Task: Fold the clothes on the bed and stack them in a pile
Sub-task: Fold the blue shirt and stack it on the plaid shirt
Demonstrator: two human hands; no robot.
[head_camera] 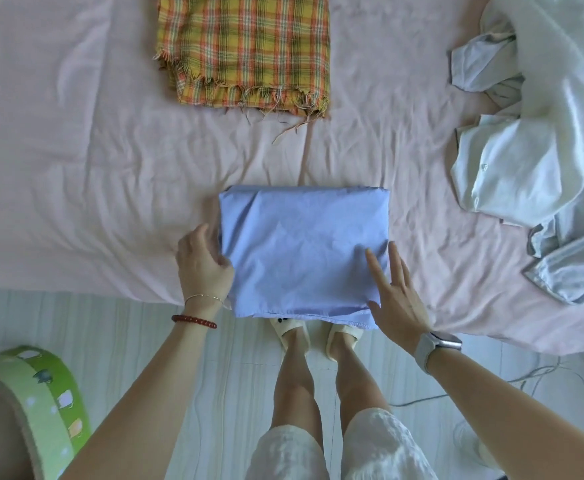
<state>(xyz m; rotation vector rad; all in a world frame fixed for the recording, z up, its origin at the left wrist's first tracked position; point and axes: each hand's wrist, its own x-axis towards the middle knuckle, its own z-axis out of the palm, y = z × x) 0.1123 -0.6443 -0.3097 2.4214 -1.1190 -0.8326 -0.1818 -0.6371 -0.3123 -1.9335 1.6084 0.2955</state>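
Your blue shirt is folded into a neat block at 6 o'clock on the bed, and its near edge hangs a little over the side of the bed. That is where things could go wrong. If you pull it toward you or lift it by only one side, I think it may slide off onto the floor, or the folds may fall open. The cloth looks thin and smooth, so it could slip easily. The checked cloth is folded at 12 o'clock, well apart from the blue shirt, so you have a long reach to stack them, and a loose hold may let the folds drop on the way. The white clothes at 3 o'clock are not folded yet. Your left hand is curled at the left edge of the blue shirt, fingers tucked by the side, but I cannot tell if it is pinching the cloth. Your right hand is flat and spread, resting on the right near corner.
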